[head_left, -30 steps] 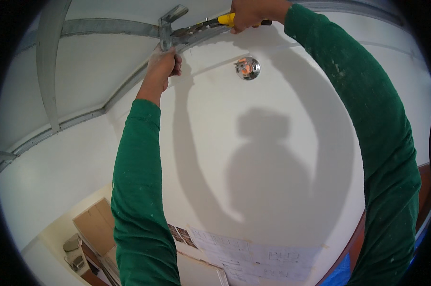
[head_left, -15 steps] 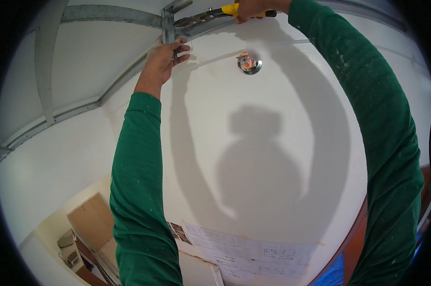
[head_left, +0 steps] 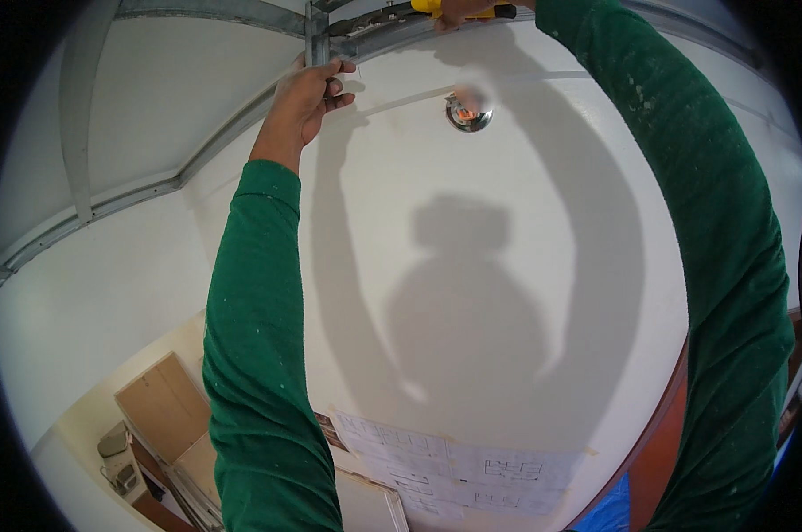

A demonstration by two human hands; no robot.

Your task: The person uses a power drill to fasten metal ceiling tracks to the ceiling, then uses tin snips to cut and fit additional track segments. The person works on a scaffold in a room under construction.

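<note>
My left hand reaches up and is closed around the lower end of a short upright metal channel, with its outer fingers partly bent off to the right. Higher and to the right, my right hand grips the yellow handles of metal snips. Their dark jaws point left and lie close to the upright channel, against the metal track. Whether the blades are on the metal cannot be made out. Part of the snips and of the right hand is cut off by the upper edge.
Grey metal ceiling framing runs along the upper left. A round chrome wall fitting sits on the white wall below the snips. Taped paper drawings hang lower down. Wooden boards stand at the lower left, and blue sheeting at the lower right.
The view has shifted slightly, and both hands and the snips sit a little higher in it. The left hand still holds the channel and the right hand the snips.
</note>
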